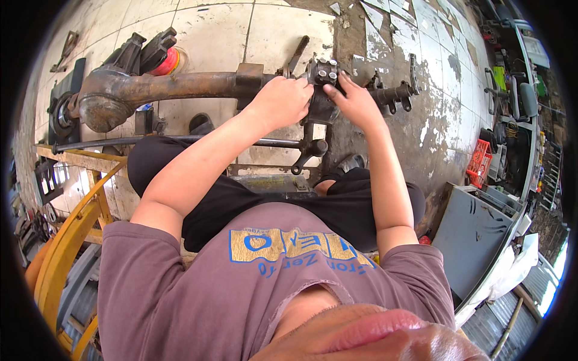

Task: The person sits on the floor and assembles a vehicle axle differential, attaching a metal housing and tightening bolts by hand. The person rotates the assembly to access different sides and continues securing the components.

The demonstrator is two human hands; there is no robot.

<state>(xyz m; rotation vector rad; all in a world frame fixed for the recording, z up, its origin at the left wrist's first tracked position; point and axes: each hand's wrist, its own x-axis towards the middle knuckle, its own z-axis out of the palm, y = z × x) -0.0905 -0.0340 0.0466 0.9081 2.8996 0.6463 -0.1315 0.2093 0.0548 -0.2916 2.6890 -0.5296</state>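
A long rusty axle housing (180, 85) lies across the tiled floor in front of me, its bulging round centre at the left. Near its right end sits a dark steering knuckle (324, 75) with several bolt heads on top. My left hand (282, 99) is closed around the axle right beside the knuckle's left side. My right hand (355, 102) rests on the knuckle's right side, fingers touching the top near the bolts. A spindle stub (394, 93) sticks out to the right of it. A dark steering rod (174, 140) runs below the axle.
A yellow metal frame (66, 240) stands at my left. A grey metal sheet (472, 234) leans at the right, with a red crate (478, 162) and cluttered shelves (518, 90) behind. Broken tile pieces (385, 15) lie on the far floor. A black part with a red piece (153, 54) sits behind the axle.
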